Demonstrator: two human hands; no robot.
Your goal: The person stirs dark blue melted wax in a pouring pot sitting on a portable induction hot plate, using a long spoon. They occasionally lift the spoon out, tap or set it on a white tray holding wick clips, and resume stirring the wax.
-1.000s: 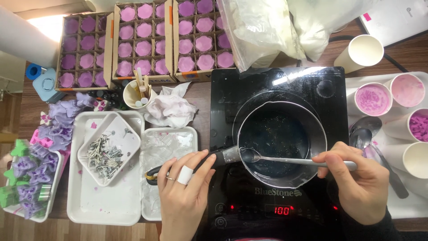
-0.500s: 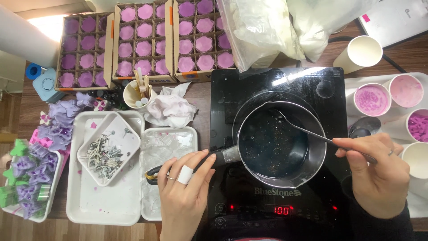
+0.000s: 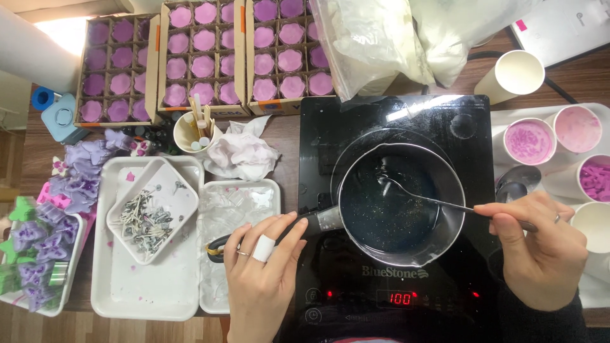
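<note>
A small metal saucepan (image 3: 452, 236) of dark liquid sits on a black induction cooktop (image 3: 356, 127) with a lit red display. My left hand (image 3: 264, 273), with a white bandage on one finger, grips the pan's dark handle (image 3: 216, 244) at the pan's left. My right hand (image 3: 540, 251) holds a long metal spoon (image 3: 422, 198) by its handle, its bowl dipped in the liquid near the pan's upper left.
Cardboard boxes of pink and purple wax cups (image 3: 210, 54) line the back. White trays (image 3: 143, 279) with wick tabs and clear moulds lie left. Paper cups (image 3: 527, 143) of pink and purple bits stand right. Plastic bags (image 3: 375, 38) lie behind the cooktop.
The spoon swung from lying level across the pan's front to angling toward the pan's upper left. My right hand shifted right and up. My left hand stayed on the handle.
</note>
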